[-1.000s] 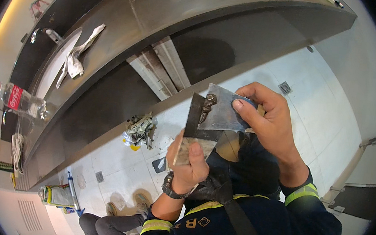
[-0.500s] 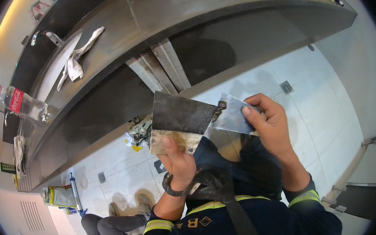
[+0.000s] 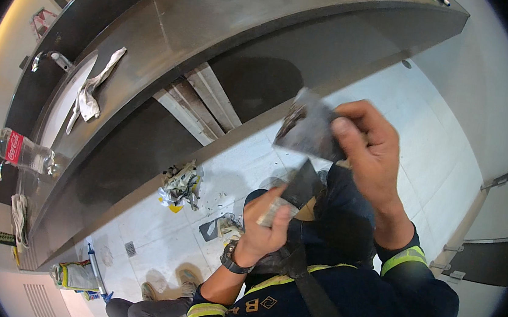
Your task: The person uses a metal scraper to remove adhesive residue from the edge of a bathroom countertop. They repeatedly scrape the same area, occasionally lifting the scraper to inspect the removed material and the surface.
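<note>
My right hand (image 3: 374,152) pinches a flat grey putty spreader (image 3: 318,131), thumb on its face. Dark paste clings to the blade's left edge, and motion blurs it. Lower and to the left, my left hand (image 3: 259,232) grips a second putty spreader (image 3: 303,184) by its pale, smeared end. That one has a dark blade, now tilted and seen narrowed. The two spreaders are apart, one above the other, over my lap. Whether paste sits on the lower blade I cannot tell.
A curved dark counter (image 3: 218,23) runs across the far side, bearing a white glove-like cloth (image 3: 92,97), a tap (image 3: 58,60) and a plastic bottle (image 3: 25,152). Crumpled wrapping (image 3: 181,185) and a caulking gun (image 3: 96,272) lie on the floor. Another person's legs (image 3: 151,307) are at lower left.
The spreaders have separated. My right hand has lifted its spreader slightly and turned it; my left hand has moved right and down, tilting its blade. My view has shifted a little.
</note>
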A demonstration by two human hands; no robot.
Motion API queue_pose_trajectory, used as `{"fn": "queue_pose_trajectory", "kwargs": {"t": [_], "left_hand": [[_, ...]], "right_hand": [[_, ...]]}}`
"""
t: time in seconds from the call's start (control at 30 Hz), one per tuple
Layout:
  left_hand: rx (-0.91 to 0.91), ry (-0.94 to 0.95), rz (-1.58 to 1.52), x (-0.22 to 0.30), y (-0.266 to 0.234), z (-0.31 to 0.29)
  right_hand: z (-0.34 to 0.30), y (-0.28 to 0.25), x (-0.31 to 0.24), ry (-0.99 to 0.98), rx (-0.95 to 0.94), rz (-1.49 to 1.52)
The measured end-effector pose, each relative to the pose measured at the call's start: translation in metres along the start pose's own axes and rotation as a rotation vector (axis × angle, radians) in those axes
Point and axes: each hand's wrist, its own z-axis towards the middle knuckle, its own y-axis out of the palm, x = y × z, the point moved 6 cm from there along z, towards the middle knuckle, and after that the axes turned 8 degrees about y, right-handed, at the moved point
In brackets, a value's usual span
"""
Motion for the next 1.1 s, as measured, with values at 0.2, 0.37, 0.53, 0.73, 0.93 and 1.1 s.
{"fn": "queue_pose_trajectory", "kwargs": {"t": [0.2,0.37,0.53,0.73,0.93,1.1], "left_hand": [[0.467,-0.434,-1.060,-0.010,-0.007,0.037],[0.405,-0.465,-1.150,-0.004,-0.009,0.045],[0.420,-0.436,-1.085,-0.001,-0.008,0.044],[0.375,-0.332,-1.001,0.007,-0.012,0.042],[0.409,-0.331,-0.999,0.006,-0.014,0.036],[0.322,-0.321,-1.074,0.009,-0.015,0.033]], "right_hand": [[-0.007,0.008,0.019,-0.417,-0.039,0.101],[-0.017,0.027,0.002,-0.692,-0.289,-0.292],[-0.016,0.026,-0.001,-0.670,-0.325,-0.498],[-0.017,0.022,0.001,-0.700,-0.264,-0.570],[-0.011,0.020,0.009,-0.693,-0.218,-0.776],[0.021,-0.022,0.055,0.021,-0.121,-0.075]]}}
